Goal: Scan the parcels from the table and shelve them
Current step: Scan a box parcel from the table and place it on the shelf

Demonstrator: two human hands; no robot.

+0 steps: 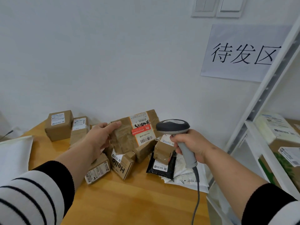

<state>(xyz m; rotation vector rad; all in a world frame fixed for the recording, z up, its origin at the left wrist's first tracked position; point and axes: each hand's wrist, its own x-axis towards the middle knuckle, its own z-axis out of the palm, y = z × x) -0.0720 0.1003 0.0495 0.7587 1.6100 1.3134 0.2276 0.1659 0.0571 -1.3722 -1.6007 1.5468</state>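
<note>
My left hand [99, 137] grips the left end of a taped brown parcel [129, 135], held up above the pile with its white label and barcode facing me. My right hand [191, 145] grips the grey handle of a barcode scanner [172, 127], whose dark head sits just right of the parcel's label. The scanner's cable hangs down toward the table's front. Under the held parcel lie several cardboard parcels, among them a "Hello" box [121, 168] and a small labelled box [97, 171].
The wooden table [129, 200] also carries two brown boxes [59, 125] at the back left, a black mailer [160, 166] and white mailers [186, 177]. A white bag [13, 156] lies at the left. A white shelf [259, 143] on the right holds parcels [282, 137].
</note>
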